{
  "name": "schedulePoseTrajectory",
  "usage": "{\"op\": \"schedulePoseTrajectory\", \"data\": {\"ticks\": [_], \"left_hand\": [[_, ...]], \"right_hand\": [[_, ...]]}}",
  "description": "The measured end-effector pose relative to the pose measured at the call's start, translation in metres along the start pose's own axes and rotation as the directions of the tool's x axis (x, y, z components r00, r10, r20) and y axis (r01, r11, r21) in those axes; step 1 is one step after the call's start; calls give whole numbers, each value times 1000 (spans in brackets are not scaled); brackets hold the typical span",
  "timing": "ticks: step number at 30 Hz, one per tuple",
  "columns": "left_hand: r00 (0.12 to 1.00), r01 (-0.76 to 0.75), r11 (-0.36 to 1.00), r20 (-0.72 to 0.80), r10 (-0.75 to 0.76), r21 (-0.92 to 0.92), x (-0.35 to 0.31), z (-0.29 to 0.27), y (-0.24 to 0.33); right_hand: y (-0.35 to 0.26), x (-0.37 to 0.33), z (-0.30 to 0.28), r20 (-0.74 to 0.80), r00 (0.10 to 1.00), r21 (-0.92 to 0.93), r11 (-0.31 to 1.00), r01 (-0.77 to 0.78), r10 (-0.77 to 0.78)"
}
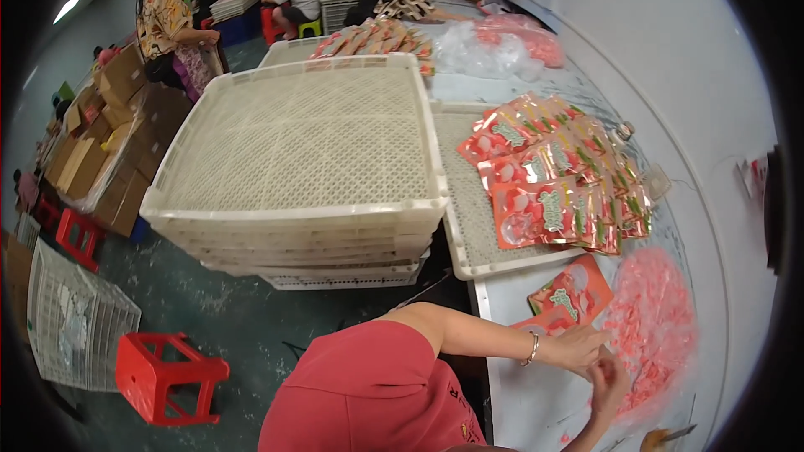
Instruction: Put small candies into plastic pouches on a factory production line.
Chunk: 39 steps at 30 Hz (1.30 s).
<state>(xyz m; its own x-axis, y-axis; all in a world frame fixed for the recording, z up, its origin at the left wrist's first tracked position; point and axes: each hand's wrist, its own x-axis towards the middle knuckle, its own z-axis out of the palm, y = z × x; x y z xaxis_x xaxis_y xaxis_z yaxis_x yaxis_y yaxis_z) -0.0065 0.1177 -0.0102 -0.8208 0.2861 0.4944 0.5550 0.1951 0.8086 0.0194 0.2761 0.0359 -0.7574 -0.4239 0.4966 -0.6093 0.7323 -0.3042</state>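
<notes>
My left hand (pixel 576 346), with a bracelet on its wrist, reaches across the white table and meets my right hand (pixel 611 385). The fingers of both are drawn together in a pinch. Whatever lies between them is too small or hidden to make out. Right beside them spreads a clear plastic bag of small pink pieces (pixel 657 326). Past my left hand a red printed pouch (pixel 579 289) lies flat, and another red pouch (pixel 548 319) is partly covered by my left forearm and hand.
Many filled red pouches (pixel 528 213) lie in rows on a white mesh tray (pixel 469 238). A tall stack of white trays (pixel 293 142) stands to the left. On the floor are a red stool (pixel 167 377) and a crate stack (pixel 75 318). Several people work farther back.
</notes>
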Motion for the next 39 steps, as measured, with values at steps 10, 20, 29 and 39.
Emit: {"op": "schedulePoseTrajectory", "data": {"ticks": [10, 20, 29, 39], "left_hand": [[989, 102, 986, -94, -115, -130, 8, 39, -18], [975, 221, 951, 71, -210, -217, 9, 32, 28], [981, -78, 990, -186, 55, -118, 2, 43, -15], [996, -16, 993, -91, 5, -119, 24, 8, -4]], "right_hand": [[-8, 2, 32, -340, 911, -145, 945, -294, 232], [35, -29, 13, -85, 914, -191, 894, -406, 397], [-3, -26, -6, 440, 892, -62, 994, -90, 108], [-36, 0, -44, 317, 929, 300, 909, -290, 192]]}}
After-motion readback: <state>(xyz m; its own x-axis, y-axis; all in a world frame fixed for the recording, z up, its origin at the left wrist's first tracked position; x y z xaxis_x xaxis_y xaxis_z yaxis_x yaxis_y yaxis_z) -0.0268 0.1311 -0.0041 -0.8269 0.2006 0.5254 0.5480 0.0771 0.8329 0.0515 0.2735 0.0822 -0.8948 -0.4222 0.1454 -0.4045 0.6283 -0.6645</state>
